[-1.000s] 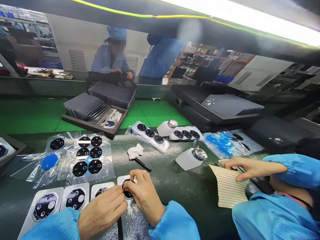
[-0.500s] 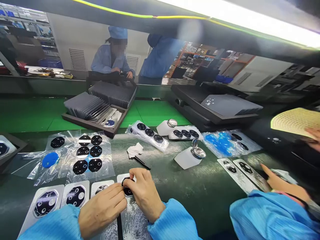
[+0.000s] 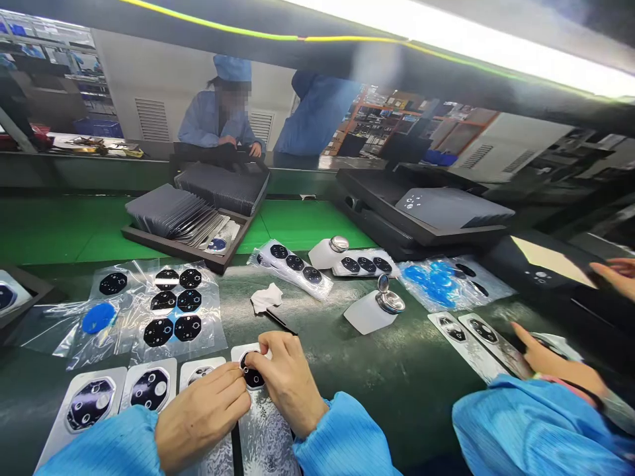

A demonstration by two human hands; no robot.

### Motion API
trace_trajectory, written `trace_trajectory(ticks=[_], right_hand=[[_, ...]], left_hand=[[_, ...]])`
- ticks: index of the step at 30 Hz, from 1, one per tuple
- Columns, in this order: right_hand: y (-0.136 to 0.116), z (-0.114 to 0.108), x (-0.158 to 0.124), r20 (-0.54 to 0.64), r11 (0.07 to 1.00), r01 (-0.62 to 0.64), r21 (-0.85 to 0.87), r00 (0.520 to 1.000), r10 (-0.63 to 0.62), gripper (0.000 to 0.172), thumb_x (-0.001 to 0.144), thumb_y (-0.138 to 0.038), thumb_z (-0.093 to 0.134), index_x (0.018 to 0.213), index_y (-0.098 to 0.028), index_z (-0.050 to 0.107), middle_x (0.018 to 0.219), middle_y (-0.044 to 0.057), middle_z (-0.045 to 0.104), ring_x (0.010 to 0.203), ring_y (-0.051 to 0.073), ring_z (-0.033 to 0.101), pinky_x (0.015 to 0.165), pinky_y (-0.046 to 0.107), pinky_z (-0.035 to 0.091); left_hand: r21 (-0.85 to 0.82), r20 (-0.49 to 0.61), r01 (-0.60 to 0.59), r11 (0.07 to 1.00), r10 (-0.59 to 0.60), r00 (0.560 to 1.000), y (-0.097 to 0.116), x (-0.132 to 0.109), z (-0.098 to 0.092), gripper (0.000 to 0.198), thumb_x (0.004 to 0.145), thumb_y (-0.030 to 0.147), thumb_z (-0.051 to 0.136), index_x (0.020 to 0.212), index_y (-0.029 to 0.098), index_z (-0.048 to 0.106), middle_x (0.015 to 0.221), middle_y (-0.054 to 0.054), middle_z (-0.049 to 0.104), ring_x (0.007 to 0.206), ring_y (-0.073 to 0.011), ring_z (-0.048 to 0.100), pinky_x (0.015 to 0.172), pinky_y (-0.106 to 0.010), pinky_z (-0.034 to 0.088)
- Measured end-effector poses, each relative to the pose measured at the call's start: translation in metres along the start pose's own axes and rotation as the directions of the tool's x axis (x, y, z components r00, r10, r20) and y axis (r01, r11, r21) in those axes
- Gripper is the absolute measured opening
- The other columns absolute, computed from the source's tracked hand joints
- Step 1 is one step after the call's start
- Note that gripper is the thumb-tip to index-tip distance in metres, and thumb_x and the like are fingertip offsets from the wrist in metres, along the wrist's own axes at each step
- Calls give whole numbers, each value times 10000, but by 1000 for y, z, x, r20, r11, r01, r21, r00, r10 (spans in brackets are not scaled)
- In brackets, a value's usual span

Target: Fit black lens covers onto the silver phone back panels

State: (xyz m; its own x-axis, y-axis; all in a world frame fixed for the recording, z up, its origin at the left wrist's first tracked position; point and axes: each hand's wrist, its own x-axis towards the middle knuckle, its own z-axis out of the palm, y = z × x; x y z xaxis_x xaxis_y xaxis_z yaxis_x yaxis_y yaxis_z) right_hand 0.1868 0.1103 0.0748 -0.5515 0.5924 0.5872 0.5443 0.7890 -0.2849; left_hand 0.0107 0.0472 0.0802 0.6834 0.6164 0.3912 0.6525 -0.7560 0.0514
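Both my hands meet over a silvery card [image 3: 265, 433] at the near edge of the dark bench. My left hand [image 3: 201, 416] is curled, its fingertips pressed on a black round-cornered lens part [image 3: 252, 377] seated on that card. My right hand [image 3: 286, 380] pinches the same part from the right and above. Three similar silvery cards [image 3: 92, 404] with black lens parts lie in a row to the left. A clear bag of black lens parts [image 3: 176, 311] lies just beyond them.
A white wipe [image 3: 265, 297] and a black pen [image 3: 278, 320] lie ahead of my hands; two white dispenser bottles [image 3: 372, 311] stand further right. Black trays [image 3: 198, 218] sit on the green belt. A co-worker's hand [image 3: 550, 360] rests at right by two more cards [image 3: 469, 334].
My hands stay on the lens part, barely shifting. The co-worker at right lifted a yellowish sheet off the bench and carried it away to the right.
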Motion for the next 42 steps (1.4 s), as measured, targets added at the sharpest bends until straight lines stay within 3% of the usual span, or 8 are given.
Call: trace_trajectory(ticks=[3,7,10,14,18,32,39,42], right_hand=[[0,-1,0,34,999,53,-2,998,-53,281,995,-165,420,798,-181,620,863,37,514,818,169,423,692,305,296],[1,-1,0,5,999,-13,47,1000,12,286,1001,-178,407,809,-183,619,870,39,508,833,173,425,707,303,299],[1,-1,-1,32,999,35,13,999,-36,276,994,-162,422,802,-181,619,856,38,508,807,170,417,685,304,288],[1,-1,-1,29,1000,-8,29,1000,8,222,970,-161,491,800,-191,629,859,33,508,822,169,423,700,298,297],[2,1,-2,54,999,39,-11,998,-38,193,949,-155,533,792,-198,636,853,26,512,805,164,422,687,297,297],[1,1,0,69,999,19,-41,997,-16,176,928,-135,557,798,-209,649,850,23,510,802,164,419,687,297,309],[-1,-1,0,74,1000,19,-12,997,-18,231,954,-125,494,795,-190,648,842,31,503,776,166,408,672,300,306],[4,-5,2,58,991,-29,132,998,21,246,968,-171,478,805,-208,659,827,30,517,780,169,444,681,298,343]], left_hand=[[1,3,2,1000,-2,1000,0,1,0,210,906,16,385,822,130,540,851,-55,566,834,-184,566,945,-401,516],[0,1,-1,1000,1,1000,-1,2,-1,209,897,4,391,814,129,536,844,-55,564,827,-185,565,911,-402,532],[-4,-1,0,1000,0,1000,-1,2,-1,204,902,9,392,820,126,539,843,-59,565,837,-190,569,913,-407,530],[-11,-1,4,1000,-4,1000,-2,2,0,207,904,12,389,814,129,533,841,-56,568,827,-184,571,914,-403,527],[-2,-16,3,1000,-3,1000,-2,2,1,221,913,21,370,824,137,536,840,-57,575,832,-185,577,915,-399,522],[1,6,8,1000,-8,1000,-1,-2,3,222,922,30,360,840,140,534,875,-62,574,863,-197,569,929,-412,513],[-3,12,12,1000,-12,1000,0,0,0,225,920,32,361,827,149,529,848,-53,567,835,-194,567,871,-397,534],[-25,14,18,1000,-17,1000,-1,0,0,220,914,21,363,830,148,523,854,-49,564,829,-192,559,878,-398,529]])
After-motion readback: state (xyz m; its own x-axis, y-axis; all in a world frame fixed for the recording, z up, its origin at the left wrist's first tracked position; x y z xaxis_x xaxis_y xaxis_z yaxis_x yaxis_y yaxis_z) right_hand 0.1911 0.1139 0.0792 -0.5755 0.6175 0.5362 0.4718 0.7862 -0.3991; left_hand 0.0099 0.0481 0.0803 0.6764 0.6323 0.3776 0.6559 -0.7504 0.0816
